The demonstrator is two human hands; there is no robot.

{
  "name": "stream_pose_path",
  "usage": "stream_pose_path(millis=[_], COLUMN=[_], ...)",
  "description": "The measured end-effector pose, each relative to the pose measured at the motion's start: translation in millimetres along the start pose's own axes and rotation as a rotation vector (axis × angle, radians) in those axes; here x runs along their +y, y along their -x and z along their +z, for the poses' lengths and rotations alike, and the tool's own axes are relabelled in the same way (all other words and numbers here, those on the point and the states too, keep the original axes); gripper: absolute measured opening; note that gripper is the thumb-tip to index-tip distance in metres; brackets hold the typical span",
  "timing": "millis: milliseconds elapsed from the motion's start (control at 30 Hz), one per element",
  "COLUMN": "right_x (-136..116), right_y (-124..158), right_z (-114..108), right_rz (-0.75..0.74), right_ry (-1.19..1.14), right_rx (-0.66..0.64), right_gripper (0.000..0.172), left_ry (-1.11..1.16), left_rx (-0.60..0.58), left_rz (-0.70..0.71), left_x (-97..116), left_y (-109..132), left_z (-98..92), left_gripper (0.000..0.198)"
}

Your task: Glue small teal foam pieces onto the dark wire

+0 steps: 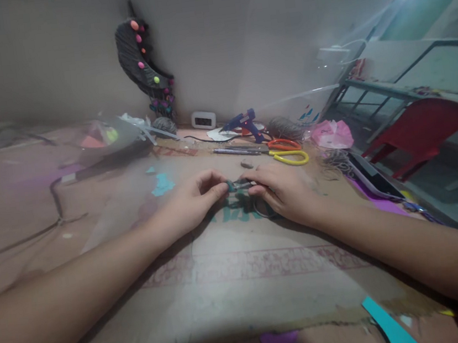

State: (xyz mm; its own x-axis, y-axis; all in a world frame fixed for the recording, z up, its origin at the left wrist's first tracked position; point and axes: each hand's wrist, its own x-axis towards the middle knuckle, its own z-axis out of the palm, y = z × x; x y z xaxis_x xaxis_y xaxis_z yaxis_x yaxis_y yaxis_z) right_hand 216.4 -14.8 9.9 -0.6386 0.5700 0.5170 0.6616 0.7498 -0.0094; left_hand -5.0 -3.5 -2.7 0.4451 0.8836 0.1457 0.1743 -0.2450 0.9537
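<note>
My left hand (pixel 203 196) pinches a small teal piece (pixel 231 185) between thumb and fingers, low over the cardboard sheet (pixel 243 286). Close beside it, my right hand (pixel 283 190) is closed on a thin grey strand (pixel 240 184) that meets the teal piece. The strand looks like yarn, and a loose loop hangs below the right fingers. Blur and the fingertips hide how the two are joined. Just beyond the hands lies a small grey lump (pixel 247 163). Light blue scraps (pixel 162 184) rest past my left hand.
Scissors with red and yellow handles (pixel 289 156), a blue glue gun (pixel 243 122) and a white digital clock (pixel 203 120) lie toward the wall. At the right are grey yarn (pixel 336 164), a phone (pixel 375 176) and a red chair (pixel 425 133). A dark crescent decoration (pixel 131 58) hangs up.
</note>
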Motion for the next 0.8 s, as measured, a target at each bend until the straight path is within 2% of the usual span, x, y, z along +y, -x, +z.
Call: stream_pose_path(millis=[800], right_x=[0.7], right_y=[2.0], right_z=[0.8], right_rz=[-0.015], right_ry=[-0.059], right_rx=[-0.001], right_gripper=[0.032], left_ry=[0.008], left_rx=[-0.032], left_rz=[0.001], left_x=[-1.0], left_y=[-1.0], left_z=[-0.8], left_gripper=[0.017])
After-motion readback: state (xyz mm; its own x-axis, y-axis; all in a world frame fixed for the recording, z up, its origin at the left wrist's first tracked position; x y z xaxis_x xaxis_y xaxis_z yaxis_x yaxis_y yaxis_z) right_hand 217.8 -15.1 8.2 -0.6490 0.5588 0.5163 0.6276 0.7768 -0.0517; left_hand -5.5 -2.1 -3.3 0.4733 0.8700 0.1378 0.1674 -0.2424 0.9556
